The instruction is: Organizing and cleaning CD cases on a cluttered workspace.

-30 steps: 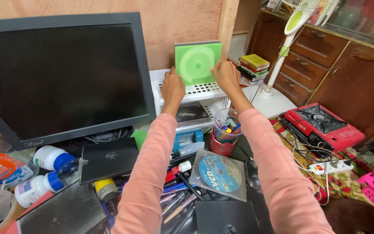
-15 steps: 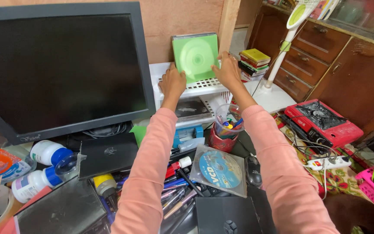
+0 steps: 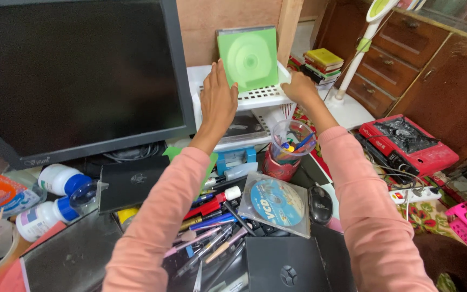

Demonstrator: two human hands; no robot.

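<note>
Green square disc case (image 3: 248, 58): flat, opaque, a pale disc outline on its front face. It stands upright on edge atop the white slotted rack (image 3: 260, 97), at the rack's rear, front face toward the camera, tilted slightly.

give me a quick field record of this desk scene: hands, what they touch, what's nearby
left hand: open left hand, its fingers against the lower left edge of the upright square green disc case
right hand: right hand on the right edge of the white slotted plastic shelf, beside the case
case position: standing on the shelf, leaning back on the wooden wall
nearby: large black monitor on the left; clear-sleeved blue disc; clear cup of pens; black computer mouse
</note>
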